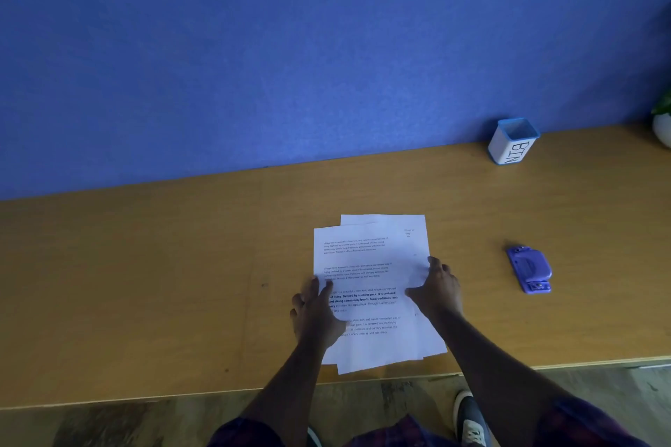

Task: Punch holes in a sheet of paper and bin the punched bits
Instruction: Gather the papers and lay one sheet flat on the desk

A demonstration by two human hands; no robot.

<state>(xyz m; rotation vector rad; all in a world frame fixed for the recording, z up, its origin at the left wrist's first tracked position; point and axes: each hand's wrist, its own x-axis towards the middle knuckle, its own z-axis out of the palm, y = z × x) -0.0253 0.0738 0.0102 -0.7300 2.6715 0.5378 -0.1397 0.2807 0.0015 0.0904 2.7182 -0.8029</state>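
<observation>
- Left hand (315, 312) lies flat, fingers spread, on the left edge of the loose stack of white printed paper sheets (370, 279).
- Right hand (437, 287) holds the stack's right edge, thumb and fingers apart.
- Stack lies on the brown wooden table (145, 283), near its front edge.
- Purple plastic hole punch (530, 269) sits well right.
- White blue-rimmed cup marked BIN (512, 141) stands by the blue wall (290, 47).

An office workstation — a wooden desk (145, 265) across the frame's middle, backed by a blue fabric partition (290, 47) filling the upper half. Printed sheets (366, 265) at centre, a hole punch (530, 269) at right — plus a container lettered "BIN" (512, 141) at upper right.
</observation>
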